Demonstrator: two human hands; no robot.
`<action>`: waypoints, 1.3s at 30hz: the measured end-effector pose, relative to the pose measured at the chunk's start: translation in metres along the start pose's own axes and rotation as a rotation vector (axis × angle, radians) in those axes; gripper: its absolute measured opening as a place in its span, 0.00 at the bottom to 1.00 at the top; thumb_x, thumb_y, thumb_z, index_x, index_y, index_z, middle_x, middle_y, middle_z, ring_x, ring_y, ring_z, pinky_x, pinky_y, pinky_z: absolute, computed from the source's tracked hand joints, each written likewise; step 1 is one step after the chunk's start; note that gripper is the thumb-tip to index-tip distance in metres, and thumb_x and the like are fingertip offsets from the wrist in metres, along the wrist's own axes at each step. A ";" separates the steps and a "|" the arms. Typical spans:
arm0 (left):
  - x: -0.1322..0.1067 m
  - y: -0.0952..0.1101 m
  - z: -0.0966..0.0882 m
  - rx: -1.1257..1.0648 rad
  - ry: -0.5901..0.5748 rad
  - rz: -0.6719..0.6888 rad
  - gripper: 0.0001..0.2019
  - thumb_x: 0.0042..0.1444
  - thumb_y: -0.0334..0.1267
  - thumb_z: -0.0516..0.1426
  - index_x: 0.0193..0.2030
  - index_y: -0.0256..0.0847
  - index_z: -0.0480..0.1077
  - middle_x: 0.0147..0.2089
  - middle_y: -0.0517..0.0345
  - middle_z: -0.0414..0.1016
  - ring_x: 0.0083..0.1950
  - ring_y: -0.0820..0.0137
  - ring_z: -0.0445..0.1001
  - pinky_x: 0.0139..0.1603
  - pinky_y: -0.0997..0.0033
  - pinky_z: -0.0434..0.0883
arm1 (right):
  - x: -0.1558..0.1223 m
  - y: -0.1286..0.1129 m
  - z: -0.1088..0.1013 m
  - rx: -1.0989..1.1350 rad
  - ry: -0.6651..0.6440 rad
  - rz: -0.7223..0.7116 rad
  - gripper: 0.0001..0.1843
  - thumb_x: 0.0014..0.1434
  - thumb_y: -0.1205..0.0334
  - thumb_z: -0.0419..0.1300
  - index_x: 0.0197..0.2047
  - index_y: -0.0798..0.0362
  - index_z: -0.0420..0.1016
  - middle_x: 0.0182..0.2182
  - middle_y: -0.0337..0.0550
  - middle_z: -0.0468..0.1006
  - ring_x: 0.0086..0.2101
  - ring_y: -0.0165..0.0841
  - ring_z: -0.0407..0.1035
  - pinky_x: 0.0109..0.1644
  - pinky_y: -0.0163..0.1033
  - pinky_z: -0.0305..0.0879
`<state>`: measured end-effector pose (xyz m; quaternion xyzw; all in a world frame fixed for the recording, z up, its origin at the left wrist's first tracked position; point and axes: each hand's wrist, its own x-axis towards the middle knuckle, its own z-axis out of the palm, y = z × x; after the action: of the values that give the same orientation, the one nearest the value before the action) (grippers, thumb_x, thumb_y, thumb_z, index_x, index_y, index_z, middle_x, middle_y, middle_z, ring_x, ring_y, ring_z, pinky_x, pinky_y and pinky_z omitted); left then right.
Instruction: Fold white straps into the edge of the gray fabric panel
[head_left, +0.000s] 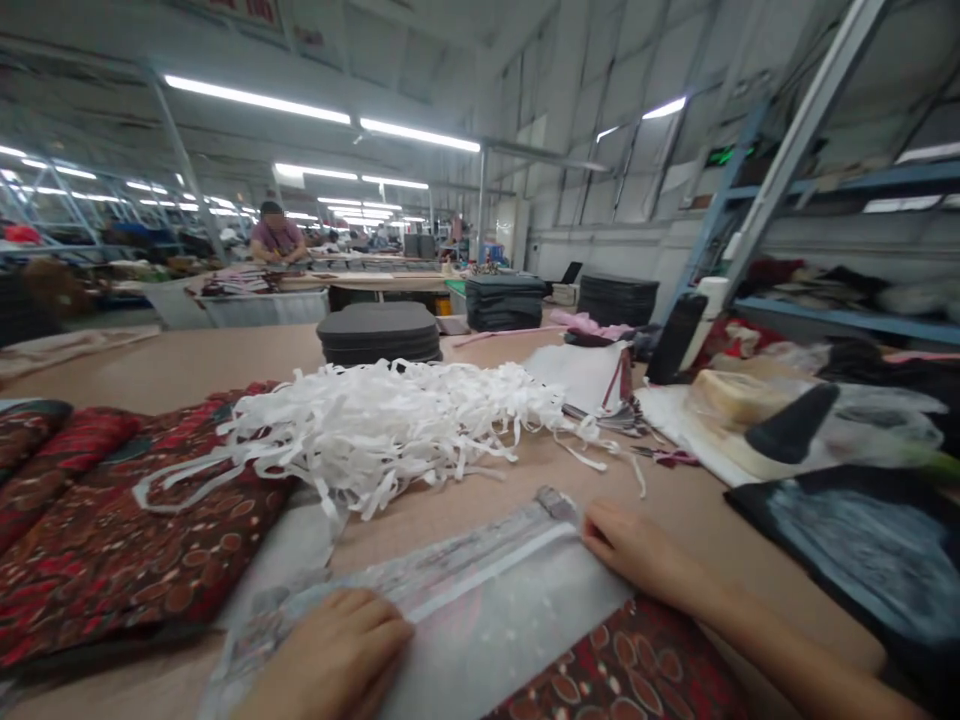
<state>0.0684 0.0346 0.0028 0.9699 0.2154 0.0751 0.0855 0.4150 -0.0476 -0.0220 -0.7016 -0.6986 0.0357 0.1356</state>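
A pale, sheer fabric piece lies before me, with a white strip running slantwise along it. At its lower left, my left hand is closed with curled fingers over the fabric, beside the strip's near end. My right hand is closed at the far right edge of the fabric, near the strip's other end; its fingertips are partly hidden. Red-brown patterned cloth shows under the fabric's lower right. Beyond the hands lies a loose heap of white strips.
Folded red patterned cloth covers the table's left. Dark stacked pieces stand behind the heap. Small scissors lie to the right, near a black printed piece and a tape roll. A person works at a far table.
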 end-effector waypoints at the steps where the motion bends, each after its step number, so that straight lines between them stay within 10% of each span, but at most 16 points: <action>1: 0.017 0.005 -0.001 -0.028 -0.045 0.022 0.14 0.56 0.28 0.48 0.38 0.47 0.72 0.37 0.61 0.75 0.39 0.68 0.72 0.42 0.70 0.68 | -0.003 -0.001 0.001 -0.032 0.035 -0.023 0.07 0.54 0.70 0.50 0.26 0.52 0.64 0.27 0.44 0.69 0.30 0.35 0.64 0.36 0.39 0.61; 5: 0.078 0.021 0.007 -0.129 -0.032 0.055 0.10 0.55 0.28 0.51 0.40 0.42 0.71 0.40 0.57 0.73 0.42 0.66 0.71 0.45 0.68 0.67 | -0.016 -0.004 0.003 -0.074 0.167 -0.053 0.09 0.57 0.68 0.46 0.28 0.52 0.63 0.27 0.46 0.69 0.28 0.36 0.64 0.33 0.40 0.60; 10: 0.134 0.037 0.030 -0.235 0.068 0.023 0.11 0.55 0.33 0.55 0.46 0.39 0.69 0.44 0.52 0.72 0.47 0.63 0.69 0.49 0.64 0.65 | -0.012 -0.003 0.000 0.431 0.123 0.095 0.02 0.55 0.67 0.51 0.33 0.51 0.62 0.30 0.40 0.71 0.30 0.31 0.66 0.35 0.36 0.62; 14: 0.158 0.041 0.048 -0.232 0.103 -0.007 0.11 0.54 0.33 0.56 0.45 0.38 0.69 0.42 0.52 0.71 0.45 0.63 0.69 0.47 0.63 0.65 | 0.010 -0.002 -0.001 0.737 0.073 0.187 0.20 0.47 0.73 0.57 0.44 0.53 0.63 0.40 0.42 0.71 0.32 0.29 0.66 0.34 0.35 0.63; 18: 0.167 0.040 0.059 -0.243 0.137 -0.046 0.07 0.54 0.34 0.56 0.40 0.38 0.69 0.36 0.56 0.71 0.38 0.66 0.70 0.40 0.67 0.66 | 0.021 0.001 0.005 0.790 0.077 0.102 0.34 0.43 0.80 0.54 0.54 0.53 0.59 0.43 0.44 0.69 0.31 0.27 0.65 0.36 0.34 0.63; 30: 0.161 0.058 0.056 -0.106 0.182 0.065 0.08 0.58 0.33 0.52 0.34 0.42 0.72 0.36 0.54 0.72 0.41 0.61 0.67 0.42 0.62 0.61 | 0.015 0.015 0.026 1.001 0.146 -0.078 0.33 0.46 0.79 0.47 0.56 0.50 0.55 0.42 0.43 0.66 0.38 0.30 0.70 0.42 0.39 0.67; 35: 0.166 0.053 0.064 -0.141 0.150 -0.017 0.06 0.57 0.32 0.53 0.32 0.40 0.71 0.33 0.56 0.72 0.38 0.67 0.70 0.38 0.70 0.65 | 0.008 0.009 0.013 0.509 0.414 -0.147 0.17 0.45 0.78 0.51 0.37 0.53 0.68 0.36 0.44 0.70 0.41 0.36 0.64 0.48 0.43 0.62; 39: 0.168 0.052 0.064 -0.128 0.120 -0.030 0.06 0.56 0.30 0.52 0.33 0.39 0.71 0.34 0.57 0.72 0.37 0.68 0.71 0.38 0.73 0.66 | 0.004 0.007 0.009 0.314 0.225 -0.254 0.13 0.49 0.77 0.50 0.32 0.52 0.71 0.32 0.42 0.72 0.38 0.34 0.65 0.44 0.39 0.62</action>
<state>0.2517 0.0520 -0.0314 0.9529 0.2291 0.1455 0.1355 0.4193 -0.0421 -0.0320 -0.5781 -0.7475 0.0480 0.3236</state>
